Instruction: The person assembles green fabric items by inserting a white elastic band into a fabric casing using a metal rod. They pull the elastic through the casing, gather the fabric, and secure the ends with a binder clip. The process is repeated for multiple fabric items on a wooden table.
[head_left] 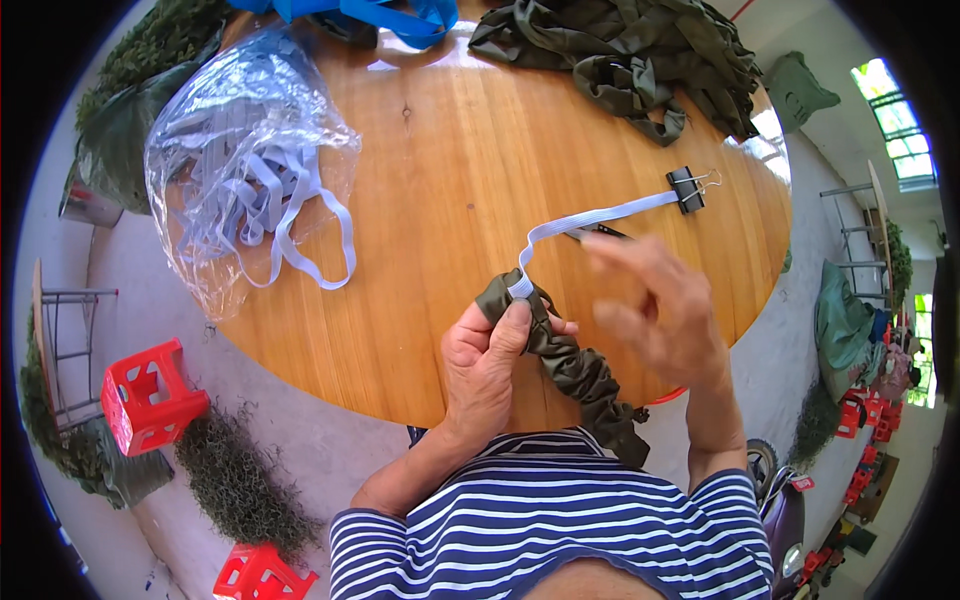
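We pinch the green tube (578,373) and elastic (605,213) in our left hand (482,365). Our right hand (668,312) is blurred, fingers loosely apart. Clip (685,190) bites elastic's far end.

This is looking like a small textile workshop; near the centre, a gathered olive fabric strip (575,365) and a white elastic band (610,213) are being handled over a wooden table (430,230); a plastic bag (190,130) is holding more elastic (270,195) at ten o'clock; olive cloth (620,50) is lying heaped at one o'clock; green foliage (240,480) is lying on the grey floor (310,425) at eight o'clock; red plastic stools (150,425) are standing around seven and eight o'clock; a two-wheeler (785,520) is standing at four o'clock.
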